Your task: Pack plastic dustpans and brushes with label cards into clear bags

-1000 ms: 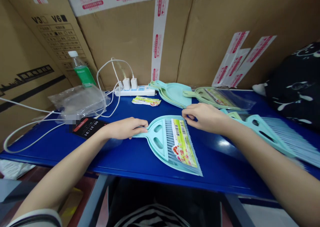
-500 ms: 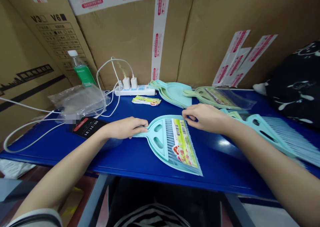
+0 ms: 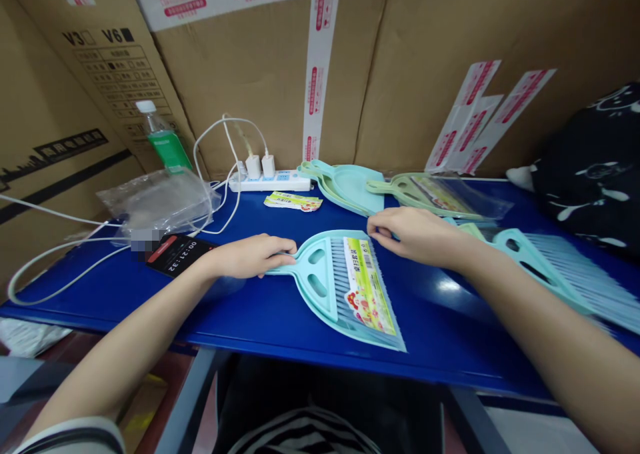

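A light blue dustpan-and-brush set point(image 3: 333, 284) with a colourful paper label point(image 3: 365, 284) lies flat on the blue table point(image 3: 250, 314). My left hand point(image 3: 253, 255) is closed around the set's handle at its left end. My right hand point(image 3: 413, 235) pinches the far right corner of the set, close to the top of the label. Both forearms reach in from the near side.
Behind lie stacked blue dustpans point(image 3: 345, 186), a green set in a clear bag point(image 3: 440, 197) and blue brushes point(image 3: 555, 274) at right. A loose label point(image 3: 293, 202), power strip point(image 3: 270, 181), cables, plastic bags point(image 3: 160, 204), timer point(image 3: 175, 254) and bottle point(image 3: 163, 137) sit left. Cardboard boxes form the back wall.
My right hand has shifted slightly up and away at the set's corner. The left hand and the set stay where they were. The timer reading has advanced.
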Motion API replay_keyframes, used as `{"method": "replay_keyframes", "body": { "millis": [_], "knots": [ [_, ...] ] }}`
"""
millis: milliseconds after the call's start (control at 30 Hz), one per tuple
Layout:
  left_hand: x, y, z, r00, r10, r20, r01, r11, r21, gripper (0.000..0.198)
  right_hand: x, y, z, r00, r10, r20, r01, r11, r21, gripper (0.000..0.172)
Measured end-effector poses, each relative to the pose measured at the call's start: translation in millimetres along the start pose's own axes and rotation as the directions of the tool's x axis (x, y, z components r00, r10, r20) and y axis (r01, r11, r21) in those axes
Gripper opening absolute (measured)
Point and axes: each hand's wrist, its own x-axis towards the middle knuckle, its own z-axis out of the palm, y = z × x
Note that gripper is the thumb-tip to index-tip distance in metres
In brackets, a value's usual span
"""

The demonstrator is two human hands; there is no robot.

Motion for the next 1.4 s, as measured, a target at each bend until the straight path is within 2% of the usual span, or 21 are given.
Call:
{"method": "replay_keyframes", "body": {
  "millis": [167, 300, 433, 567, 700, 1000, 1067, 1200, 1267, 1333, 1367, 1400],
  "knots": [
    [-0.7, 0.3, 0.0, 1.000, -0.019, 0.012, 0.019, 1.000, 0.018, 0.027, -2.8, 1.5, -3.6, 0.999, -0.010, -0.030, 0.011, 0.999, 0.039, 0.028],
    [-1.2, 1.3, -0.6, 0.999, -0.024, 0.026, 0.023, 0.999, 0.031, 0.027, -6.5, -1.5, -1.5, 0.995, -0.091, -0.052, 0.101, 0.965, 0.243, 0.034],
    [-2.2, 2.6, -1.2, 0.999, -0.027, 0.037, 0.025, 0.998, 0.053, 0.029, -10.4, -5.7, 1.8, 0.990, -0.126, -0.060, 0.139, 0.927, 0.349, 0.071],
    [-2.7, 3.1, -1.5, 0.999, -0.019, 0.035, 0.017, 0.998, 0.059, 0.029, -12.9, -8.8, 1.4, 0.986, -0.165, 0.029, 0.143, 0.921, 0.363, 0.081],
    [-2.5, 2.6, -1.8, 0.999, -0.013, 0.035, 0.011, 0.999, 0.051, 0.028, -12.5, -13.7, 4.1, 0.980, -0.175, 0.099, 0.132, 0.932, 0.338, 0.081],
    [-2.2, 2.2, -1.4, 1.000, -0.005, 0.028, 0.003, 0.997, 0.072, 0.028, -11.8, -18.9, 6.7, 0.978, -0.160, 0.137, 0.105, 0.933, 0.344, 0.084],
    [-2.5, 1.8, -1.6, 1.000, 0.007, 0.019, -0.009, 0.993, 0.116, 0.029, -11.3, -16.7, 6.4, 0.984, -0.147, 0.105, 0.101, 0.929, 0.356, 0.081],
    [-3.2, 3.4, -2.0, 1.000, 0.006, -0.012, -0.002, 0.962, 0.274, 0.030, -4.7, -12.4, 12.7, 0.996, -0.073, -0.058, 0.087, 0.949, 0.303, 0.064],
    [-3.1, 6.0, -2.4, 0.998, -0.032, -0.056, 0.050, 0.926, 0.374, 0.032, 0.1, -11.4, 18.4, 0.993, -0.033, -0.117, 0.059, 0.972, 0.226, 0.055],
    [-3.1, 8.7, -4.4, 0.978, -0.117, -0.175, 0.190, 0.850, 0.491, 0.031, 4.4, -11.3, 23.5, 0.988, -0.004, -0.156, 0.029, 0.987, 0.159, 0.048],
    [-3.4, 9.5, -6.4, 0.948, -0.177, -0.265, 0.298, 0.787, 0.540, 0.030, 6.1, -11.6, 25.3, 0.985, 0.003, -0.170, 0.021, 0.990, 0.139, 0.046],
    [-4.2, 9.8, -9.2, 0.900, -0.238, -0.366, 0.418, 0.709, 0.568, 0.028, 7.4, -12.1, 26.6, 0.983, 0.007, -0.181, 0.016, 0.992, 0.127, 0.045]
  ]
}}
